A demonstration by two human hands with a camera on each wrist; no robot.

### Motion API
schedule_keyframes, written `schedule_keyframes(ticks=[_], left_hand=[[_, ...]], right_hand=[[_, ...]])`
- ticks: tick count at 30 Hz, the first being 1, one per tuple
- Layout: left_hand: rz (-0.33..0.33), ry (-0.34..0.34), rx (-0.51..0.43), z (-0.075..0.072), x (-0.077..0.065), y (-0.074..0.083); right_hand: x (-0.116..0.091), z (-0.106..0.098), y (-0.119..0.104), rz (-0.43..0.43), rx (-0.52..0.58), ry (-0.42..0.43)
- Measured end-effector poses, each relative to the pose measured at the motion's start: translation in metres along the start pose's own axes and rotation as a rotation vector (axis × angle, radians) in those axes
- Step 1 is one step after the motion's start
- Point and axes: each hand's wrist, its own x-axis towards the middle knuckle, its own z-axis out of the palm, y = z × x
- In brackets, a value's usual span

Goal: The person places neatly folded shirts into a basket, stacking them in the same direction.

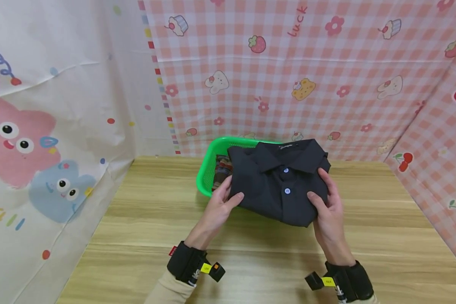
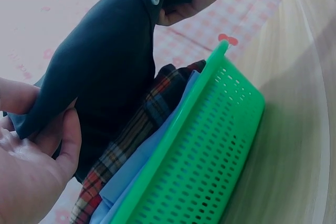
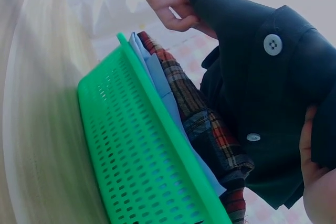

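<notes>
A folded dark shirt (image 1: 266,185) with a collar and pale buttons is held up over a green plastic basket (image 1: 204,179). My left hand (image 1: 217,209) pinches its left edge, thumb on top and fingers beneath. At the opposite edge my right hand (image 1: 329,213) grips the cloth the same way. Under the shirt, a plaid garment (image 2: 137,129) lies in the basket beside a folded light blue garment (image 3: 160,82). In the head view the shirt hides most of the basket.
The basket stands on a wood-grain table (image 1: 144,236) near the back wall. Behind it hangs a pink checked cloth (image 1: 235,114) with cartoon prints. A white printed sheet (image 1: 80,139) covers the left side, and another checked cloth (image 1: 441,185) the right.
</notes>
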Motion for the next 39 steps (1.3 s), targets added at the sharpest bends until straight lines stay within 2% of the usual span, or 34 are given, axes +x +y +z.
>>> schedule_keyframes(ticks=[8, 19, 39], left_hand=[[-0.001, 0.031, -0.001, -0.006, -0.001, 0.001], [0.011, 0.046, 0.002, -0.014, -0.001, 0.002], [-0.004, 0.089, 0.033, -0.027, 0.007, 0.005]], right_hand=[[0.005, 0.001, 0.001, 0.019, -0.063, -0.078], [0.012, 0.006, 0.004, 0.071, -0.095, -0.112], [0.024, 0.013, 0.008, 0.096, -0.137, -0.19]])
